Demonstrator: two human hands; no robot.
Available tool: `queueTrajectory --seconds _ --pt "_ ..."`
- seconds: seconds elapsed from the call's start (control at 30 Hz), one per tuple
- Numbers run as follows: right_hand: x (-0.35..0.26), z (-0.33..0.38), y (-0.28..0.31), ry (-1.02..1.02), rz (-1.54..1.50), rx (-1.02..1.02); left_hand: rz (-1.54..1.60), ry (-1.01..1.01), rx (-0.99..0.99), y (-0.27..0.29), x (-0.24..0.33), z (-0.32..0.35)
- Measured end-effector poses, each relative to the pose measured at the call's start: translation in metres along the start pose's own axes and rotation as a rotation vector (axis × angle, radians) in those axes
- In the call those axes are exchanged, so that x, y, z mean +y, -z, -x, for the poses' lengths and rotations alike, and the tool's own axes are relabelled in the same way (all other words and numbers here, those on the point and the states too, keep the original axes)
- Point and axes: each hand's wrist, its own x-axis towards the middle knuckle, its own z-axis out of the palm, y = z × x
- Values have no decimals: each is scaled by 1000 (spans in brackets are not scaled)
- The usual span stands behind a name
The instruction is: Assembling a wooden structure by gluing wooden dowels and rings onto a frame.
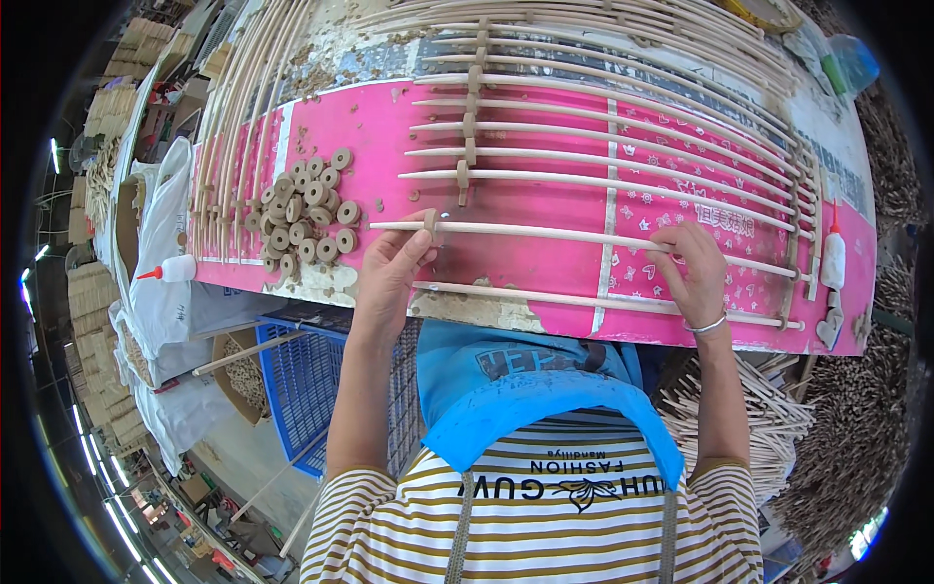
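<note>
My left hand [394, 271] pinches a small brown wooden ring [430, 224], which sits around a pale wooden rod [545, 232] near its tapered left end. Farther right along the same rod, my right hand [693, 274] grips it between thumb and fingers. Beyond it, several similar rods [564, 156] lie side by side, with brown rings [463, 173] lined up near their left ends. One bare rod [545, 292] lies between my hands and the table's near edge. Left of my left hand is a heap of loose brown rings [304, 209].
A pink-covered table [370, 117] carries everything. More rods [238, 146] lie at the left. Glue bottles with red tips stand or lie at the left edge [178, 270] and right side [834, 258]. Below the table are a blue crate [302, 389] and bundled sticks [749, 419].
</note>
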Motion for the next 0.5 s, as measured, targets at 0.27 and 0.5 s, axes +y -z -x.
queueTrajectory --seconds 0.27,0.5 --pt "6 -6 0 -4 34 2 -146 20 68 1 8 -2" --pt "25 -11 -3 33 51 38 -1319 -859 203 -9 34 -8"
